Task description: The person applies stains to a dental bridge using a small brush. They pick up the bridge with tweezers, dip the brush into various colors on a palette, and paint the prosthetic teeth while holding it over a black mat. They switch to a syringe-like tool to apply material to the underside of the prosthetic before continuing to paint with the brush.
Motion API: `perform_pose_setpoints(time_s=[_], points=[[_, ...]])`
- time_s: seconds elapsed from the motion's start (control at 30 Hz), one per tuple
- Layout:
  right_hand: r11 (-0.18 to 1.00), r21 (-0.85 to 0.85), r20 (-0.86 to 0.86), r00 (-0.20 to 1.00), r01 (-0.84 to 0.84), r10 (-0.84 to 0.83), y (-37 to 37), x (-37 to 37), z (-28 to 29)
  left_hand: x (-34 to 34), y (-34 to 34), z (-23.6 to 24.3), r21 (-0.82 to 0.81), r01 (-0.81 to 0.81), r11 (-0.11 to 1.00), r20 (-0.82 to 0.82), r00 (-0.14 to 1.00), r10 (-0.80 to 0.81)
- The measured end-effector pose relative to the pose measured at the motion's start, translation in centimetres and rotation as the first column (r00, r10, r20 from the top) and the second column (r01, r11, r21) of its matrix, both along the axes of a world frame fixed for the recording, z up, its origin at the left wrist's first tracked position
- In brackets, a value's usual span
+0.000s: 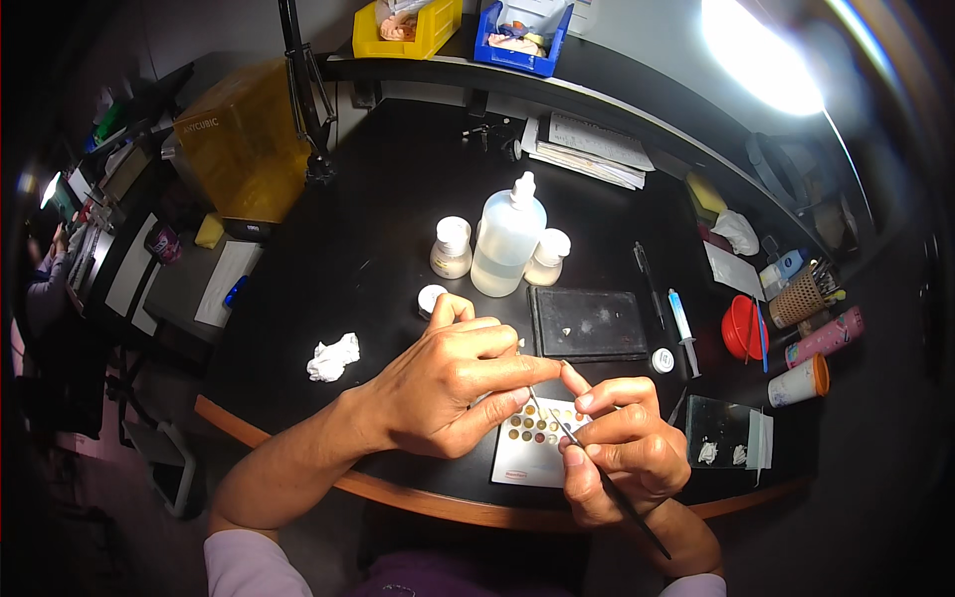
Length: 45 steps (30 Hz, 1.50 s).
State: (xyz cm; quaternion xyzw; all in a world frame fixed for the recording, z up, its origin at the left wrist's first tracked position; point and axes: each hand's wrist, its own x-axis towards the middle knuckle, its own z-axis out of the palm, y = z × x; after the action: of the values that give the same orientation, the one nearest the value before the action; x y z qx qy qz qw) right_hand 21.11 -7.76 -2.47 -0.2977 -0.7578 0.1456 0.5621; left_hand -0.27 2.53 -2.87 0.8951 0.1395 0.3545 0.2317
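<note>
My right hand (629,446) grips a thin dark-handled brush (625,505), its handle slanting down to the right and its tip up toward the left fingers. My left hand (443,383) is closed in a pinch beside that tip. Something small and pale shows at its fingertips, too small to name. Below both hands lies a white palette (522,466) with rows of round wells in yellow, brown and reddish tones. Both hands hide part of it. Just beyond them is a flat black case (589,323) with pale smudges.
A clear squeeze bottle (507,244) stands between two white-capped jars (451,249). Crumpled tissue (333,357) lies to the left. On the right are a syringe (683,330), a red bowl (742,328), a glass slab (718,428) and an orange-lidded container (799,381). A lamp (761,55) shines above.
</note>
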Motion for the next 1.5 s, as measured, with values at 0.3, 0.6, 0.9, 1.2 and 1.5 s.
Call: perform_pose_setpoints(time_s=[0.3,0.6,0.9,1.2,1.5], points=[[1.0,0.004,-0.009,1.0,-0.029,0.029,-0.13,0.29,0.04,0.02,0.14,-0.39,-0.07,0.044,0.997,0.034,0.999,-0.041],[1.0,-0.006,0.022,1.0,-0.008,0.008,-0.04,0.32,0.01,-0.07,0.17,-0.32,-0.117,0.061,0.991,0.017,0.998,-0.059],[0.999,0.011,-0.05,0.998,0.033,-0.032,-0.07,-0.02,-0.07,-0.06,0.26,-0.28,-0.064,0.045,0.997,0.013,0.999,-0.045],[0.999,0.004,-0.025,0.998,0.053,-0.052,0.09,-0.19,-0.2,-0.05,0.14,-0.2,0.015,-0.001,1.0,-0.025,1.0,0.002],[1.0,-0.01,-0.076,0.997,-0.003,0.003,-0.14,-0.09,0.16,-0.06,0.07,0.04,-0.001,0.002,1.0,-0.026,1.0,-0.002]])
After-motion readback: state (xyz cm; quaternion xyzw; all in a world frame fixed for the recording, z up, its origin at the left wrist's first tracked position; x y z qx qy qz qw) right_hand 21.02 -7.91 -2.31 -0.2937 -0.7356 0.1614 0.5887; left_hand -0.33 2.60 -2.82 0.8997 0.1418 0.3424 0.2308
